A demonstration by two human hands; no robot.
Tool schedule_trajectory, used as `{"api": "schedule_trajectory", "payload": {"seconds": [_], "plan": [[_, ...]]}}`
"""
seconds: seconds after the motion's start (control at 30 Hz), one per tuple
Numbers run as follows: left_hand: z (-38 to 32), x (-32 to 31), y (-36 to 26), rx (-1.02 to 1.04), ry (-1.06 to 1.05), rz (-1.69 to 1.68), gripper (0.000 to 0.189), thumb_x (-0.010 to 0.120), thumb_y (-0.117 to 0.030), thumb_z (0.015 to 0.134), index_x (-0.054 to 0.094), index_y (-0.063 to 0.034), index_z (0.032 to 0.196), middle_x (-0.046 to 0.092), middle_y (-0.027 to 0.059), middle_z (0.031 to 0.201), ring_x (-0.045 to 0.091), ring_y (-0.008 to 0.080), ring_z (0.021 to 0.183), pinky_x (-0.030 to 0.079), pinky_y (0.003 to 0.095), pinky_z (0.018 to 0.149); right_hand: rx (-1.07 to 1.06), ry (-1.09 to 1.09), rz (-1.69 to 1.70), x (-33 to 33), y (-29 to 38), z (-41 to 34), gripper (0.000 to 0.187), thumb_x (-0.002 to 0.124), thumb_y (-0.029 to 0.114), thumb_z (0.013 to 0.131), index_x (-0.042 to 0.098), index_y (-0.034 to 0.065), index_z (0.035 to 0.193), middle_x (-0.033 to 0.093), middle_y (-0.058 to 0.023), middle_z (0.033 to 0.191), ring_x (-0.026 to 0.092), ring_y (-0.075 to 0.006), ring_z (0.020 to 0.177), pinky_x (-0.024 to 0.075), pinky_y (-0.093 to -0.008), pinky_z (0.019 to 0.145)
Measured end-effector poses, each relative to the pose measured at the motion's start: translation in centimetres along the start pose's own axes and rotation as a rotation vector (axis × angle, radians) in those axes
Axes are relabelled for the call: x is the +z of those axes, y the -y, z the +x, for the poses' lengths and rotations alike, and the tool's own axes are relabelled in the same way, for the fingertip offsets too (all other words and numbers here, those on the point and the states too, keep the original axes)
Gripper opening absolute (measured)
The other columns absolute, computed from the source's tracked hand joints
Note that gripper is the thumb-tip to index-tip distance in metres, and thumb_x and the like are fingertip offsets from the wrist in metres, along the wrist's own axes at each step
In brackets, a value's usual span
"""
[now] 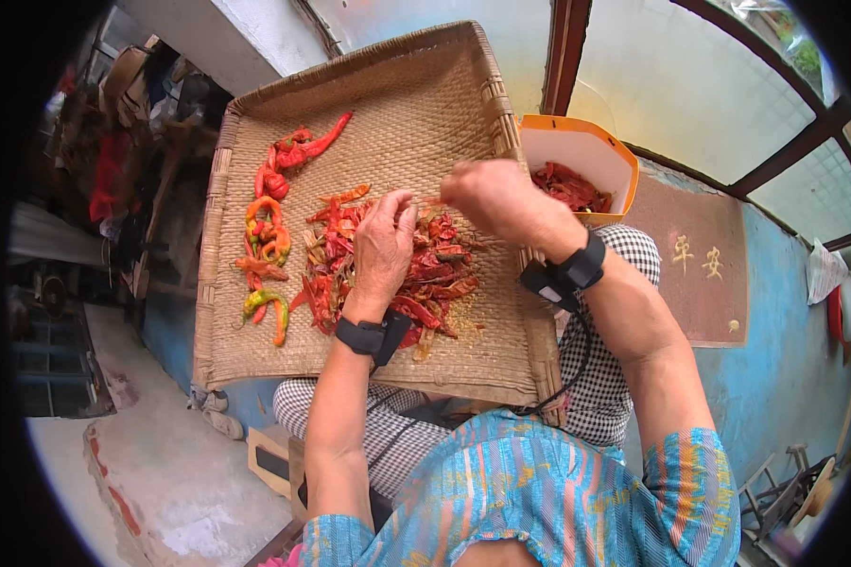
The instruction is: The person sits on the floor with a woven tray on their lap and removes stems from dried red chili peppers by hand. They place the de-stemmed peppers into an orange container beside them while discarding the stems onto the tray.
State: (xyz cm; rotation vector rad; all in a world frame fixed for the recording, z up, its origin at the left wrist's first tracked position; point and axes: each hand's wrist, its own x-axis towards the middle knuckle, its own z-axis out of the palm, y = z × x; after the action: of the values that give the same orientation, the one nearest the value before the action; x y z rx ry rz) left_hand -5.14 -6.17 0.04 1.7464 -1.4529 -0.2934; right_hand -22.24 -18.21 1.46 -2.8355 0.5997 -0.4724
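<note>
A woven winnowing basket (390, 92) lies across my lap. Near its middle is a pile of dried red chili peppers (440, 276), with loose pale seeds (471, 319) at its right side. My left hand (386, 248) rests over the pile, fingers slightly spread; what lies under the palm is hidden. My right hand (489, 198) is raised above the basket's right part, its fingers bent and blurred, so I cannot tell what is between them. Fresher red, orange and green chili peppers (268, 227) lie in a column along the basket's left side.
An orange-rimmed white container (627, 177) holding dried red pepper pieces (574, 188) stands just beyond the basket's right edge. A small wooden piece (269, 461) is at lower left. A cluttered rack (163, 177) stands at left. A black cable (583, 347) runs from my right wristband.
</note>
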Motion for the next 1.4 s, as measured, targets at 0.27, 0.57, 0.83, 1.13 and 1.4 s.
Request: {"api": "schedule_trajectory", "payload": {"seconds": [0.27, 0.57, 0.83, 1.13, 1.4], "plan": [[0.4, 3.4, 2.1, 0.266, 0.298, 0.558, 0.023, 0.08, -0.018, 0.08, 0.067, -0.0019, 0.089, 0.066, 0.0161, 0.092, 0.063, 0.0346, 0.096, 0.053, 0.0455, 0.084, 0.512, -0.31, -0.223, -5.2, -6.0, -3.0, 0.018, 0.065, 0.016, 0.096, 0.066, 0.0052, 0.111, 0.071, -0.0133, 0.091, 0.07, -0.0279, 0.078, 0.0563, -0.0378, 0.066], [0.7, 1.8, 0.6, -0.047, 0.161, 0.085, 0.016, 0.075, -0.013, 0.086, 0.069, -0.0032, 0.097, 0.071, 0.0108, 0.082, 0.069, 0.0231, 0.074, 0.055, 0.0371, 0.069, 0.111, -0.18, 0.287, -2.6, -3.0, -2.1, 0.022, 0.07, 0.016, 0.091, 0.07, 0.0022, 0.109, 0.071, -0.0176, 0.082, 0.07, -0.0305, 0.076, 0.0569, -0.0385, 0.071], [-0.8, 0.2, -1.9, -0.049, 0.106, -0.081, 0.022, 0.075, -0.019, 0.091, 0.07, -0.0014, 0.103, 0.074, 0.0087, 0.081, 0.07, 0.0175, 0.072, 0.054, 0.033, 0.065, -0.026, -0.109, 0.455, -0.6, 0.4, -0.5, 0.019, 0.072, 0.018, 0.087, 0.072, 0.0021, 0.097, 0.071, -0.0178, 0.08, 0.07, -0.0364, 0.076, 0.0568, -0.0441, 0.07], [-1.4, 1.0, -1.0, -0.067, 0.152, -0.165, 0.024, 0.074, -0.017, 0.091, 0.07, -0.0023, 0.109, 0.072, 0.0107, 0.09, 0.07, 0.0205, 0.082, 0.057, 0.0364, 0.073, 0.009, -0.167, 0.288, -1.5, -0.5, -1.1, 0.012, 0.07, 0.013, 0.091, 0.068, 0.0011, 0.091, 0.07, -0.0139, 0.078, 0.068, -0.0243, 0.067, 0.0563, -0.0375, 0.063], [-2.6, 2.2, 0.1, 0.399, 0.351, 0.454, 0.025, 0.074, -0.01, 0.083, 0.067, -0.0024, 0.106, 0.062, 0.0129, 0.105, 0.059, 0.0333, 0.1, 0.052, 0.0435, 0.086, 0.493, -0.398, -0.296, -5.8, -6.9, -4.3, 0.016, 0.07, 0.02, 0.094, 0.069, 0.0064, 0.103, 0.073, -0.0126, 0.091, 0.072, -0.0246, 0.078, 0.0568, -0.0384, 0.066]]}}
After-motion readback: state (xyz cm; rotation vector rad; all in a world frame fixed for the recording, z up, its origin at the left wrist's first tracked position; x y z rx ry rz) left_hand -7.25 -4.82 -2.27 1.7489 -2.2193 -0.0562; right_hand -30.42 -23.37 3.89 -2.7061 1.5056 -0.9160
